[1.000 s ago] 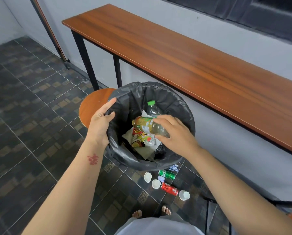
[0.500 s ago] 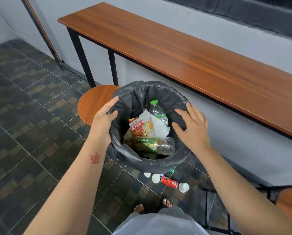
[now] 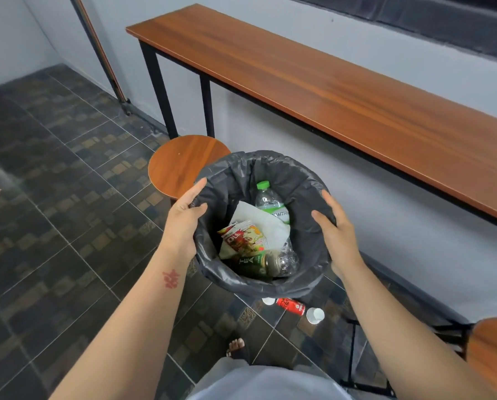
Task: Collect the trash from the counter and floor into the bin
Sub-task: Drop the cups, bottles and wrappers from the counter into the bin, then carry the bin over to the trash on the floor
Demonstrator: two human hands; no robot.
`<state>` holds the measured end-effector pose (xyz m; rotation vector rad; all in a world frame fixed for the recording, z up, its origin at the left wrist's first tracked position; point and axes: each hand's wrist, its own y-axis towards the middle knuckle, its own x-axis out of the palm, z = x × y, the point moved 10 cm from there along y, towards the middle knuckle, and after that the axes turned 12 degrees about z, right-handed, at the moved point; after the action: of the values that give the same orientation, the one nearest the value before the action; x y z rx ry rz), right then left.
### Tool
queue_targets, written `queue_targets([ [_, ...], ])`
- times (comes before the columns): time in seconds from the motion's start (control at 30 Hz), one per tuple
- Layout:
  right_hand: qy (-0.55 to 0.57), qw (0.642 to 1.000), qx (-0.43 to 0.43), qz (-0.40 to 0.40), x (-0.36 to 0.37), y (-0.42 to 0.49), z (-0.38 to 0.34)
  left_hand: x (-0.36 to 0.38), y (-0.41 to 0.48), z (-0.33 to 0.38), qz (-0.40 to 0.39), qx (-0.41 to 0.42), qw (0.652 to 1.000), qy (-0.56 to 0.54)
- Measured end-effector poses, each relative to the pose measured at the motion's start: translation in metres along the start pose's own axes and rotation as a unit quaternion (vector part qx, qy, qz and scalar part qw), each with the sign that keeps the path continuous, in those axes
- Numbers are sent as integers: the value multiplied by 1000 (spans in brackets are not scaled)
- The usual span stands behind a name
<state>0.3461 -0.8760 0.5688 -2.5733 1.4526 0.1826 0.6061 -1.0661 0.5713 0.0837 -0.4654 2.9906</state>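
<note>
A round bin (image 3: 273,166) lined with a black bag is held up off the floor. My left hand (image 3: 183,223) grips its left rim. On the right rim my right hand (image 3: 335,230) wraps the edge. Inside lie a tea bottle (image 3: 266,262), a red and yellow snack wrapper (image 3: 243,238), white paper (image 3: 263,223) and a clear bottle with a green cap (image 3: 270,202). On the floor under the bin lie a red can (image 3: 290,306) and two white cups (image 3: 315,315), one partly hidden by the bin.
A long wooden counter (image 3: 328,90) on black legs runs along the wall. A round wooden stool (image 3: 180,166) stands left of the bin, another stool (image 3: 492,359) at the right edge. The floor (image 3: 53,212) is dark patterned tile. My bare foot (image 3: 235,346) shows below.
My right hand let the tea bottle drop into the bin, then moved to the right rim and took hold. The bin has shifted right and covers more floor trash.
</note>
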Motion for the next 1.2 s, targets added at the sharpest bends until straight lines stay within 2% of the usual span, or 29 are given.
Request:
queue_targets([
  [0.33,-20,997,-9,-71,-37,-18,20,-15,-79,-52,73,33,997,22],
  [0.7,-64,984,4,-167,-82,-58,73,-37,-187,-149,149,-21,988,-25],
  [0.93,-104,975,39,-193,-64,-86,108,-77,-205,-187,187,-54,981,-20],
  [1.2,-113,964,65,-230,7,-104,160,-137,-181,-237,228,-87,970,-17],
])
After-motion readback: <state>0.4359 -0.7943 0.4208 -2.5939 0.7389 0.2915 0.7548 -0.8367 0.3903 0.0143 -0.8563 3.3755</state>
